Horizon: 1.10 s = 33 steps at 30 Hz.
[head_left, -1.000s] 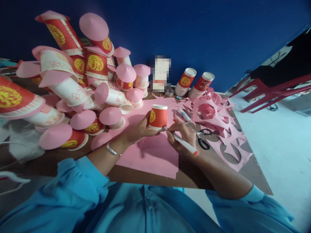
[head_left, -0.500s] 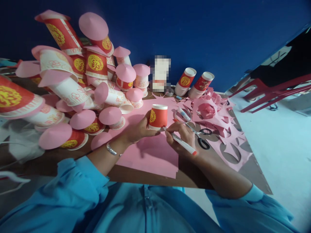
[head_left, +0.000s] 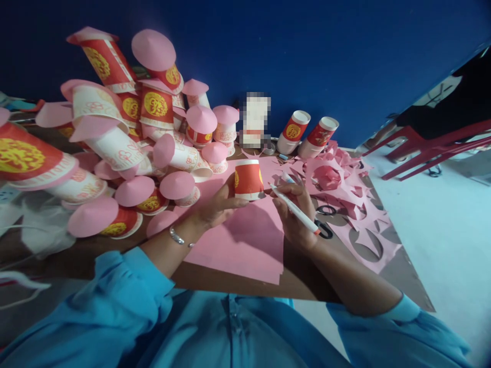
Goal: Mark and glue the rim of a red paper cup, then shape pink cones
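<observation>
Just above the middle of the frame, an upside-down red paper cup with a gold emblem and a white rim [head_left: 248,179] is gripped at its lower edge by the left hand [head_left: 215,207], whose fingers are curled around the cup's near side. The cup is held over a flat sheet of pink paper [head_left: 245,243] that lies on the brown wooden table [head_left: 76,255]. Just right of the cup, a white marker pen with an orange end cap [head_left: 297,212] is pinched in the closed fingers of the right hand [head_left: 297,214], its tip close beside the cup's lower right edge; whether tip and cup touch cannot be told. A pair of black-handled scissors [head_left: 325,225] lies on the table just right of that hand, partly hidden by it. Pink paper offcuts with round holes [head_left: 360,225] are spread across the right of the table. A heap of paper cups capped with pink paper cones [head_left: 153,143] fills the upper left of the frame, and two upside-down red cups [head_left: 307,135] stand against the dark blue wall [head_left: 307,51] at upper centre.
</observation>
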{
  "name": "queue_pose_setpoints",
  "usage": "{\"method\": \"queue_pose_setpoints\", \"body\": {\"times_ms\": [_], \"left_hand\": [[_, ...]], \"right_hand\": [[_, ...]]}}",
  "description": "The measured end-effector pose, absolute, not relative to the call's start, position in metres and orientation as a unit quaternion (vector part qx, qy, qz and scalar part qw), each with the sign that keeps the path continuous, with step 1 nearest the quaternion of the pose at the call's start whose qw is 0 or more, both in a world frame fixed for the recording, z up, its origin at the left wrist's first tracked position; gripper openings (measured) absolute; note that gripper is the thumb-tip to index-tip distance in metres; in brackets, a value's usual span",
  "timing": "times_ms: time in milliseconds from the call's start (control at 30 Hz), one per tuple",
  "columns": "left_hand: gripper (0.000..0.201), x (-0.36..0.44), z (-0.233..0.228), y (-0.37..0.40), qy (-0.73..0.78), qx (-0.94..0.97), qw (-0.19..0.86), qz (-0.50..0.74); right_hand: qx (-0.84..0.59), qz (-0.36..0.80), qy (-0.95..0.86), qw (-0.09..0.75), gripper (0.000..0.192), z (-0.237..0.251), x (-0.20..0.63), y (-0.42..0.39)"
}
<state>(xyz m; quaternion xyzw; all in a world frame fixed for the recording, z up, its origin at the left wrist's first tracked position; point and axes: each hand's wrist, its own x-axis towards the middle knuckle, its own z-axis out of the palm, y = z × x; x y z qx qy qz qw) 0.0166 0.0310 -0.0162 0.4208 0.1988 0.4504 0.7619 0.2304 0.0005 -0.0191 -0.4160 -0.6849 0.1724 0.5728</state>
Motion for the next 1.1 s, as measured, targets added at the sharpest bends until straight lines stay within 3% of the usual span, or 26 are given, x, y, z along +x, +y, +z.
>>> {"method": "queue_pose_setpoints", "body": {"times_ms": [133,333,733,1100], "left_hand": [[0.065,0.017,-0.018,0.031,0.197,0.427,0.759,0.449],[0.078,0.016,-0.025,0.031,0.263,0.444,0.741,0.431],[0.066,0.018,-0.018,0.030,0.263,0.431,0.746,0.434],[0.071,0.018,-0.018,0.029,0.274,0.459,0.735,0.418]], "right_hand": [[-0.399,0.109,-0.730,0.544,0.015,-0.011,0.230,-0.003],[-0.362,0.080,-0.765,0.526,0.011,-0.005,0.224,-0.008],[-0.332,0.077,-0.782,0.522,0.009,0.004,0.229,-0.009],[-0.313,0.055,-0.798,0.512,0.009,0.001,0.227,-0.012]]}}
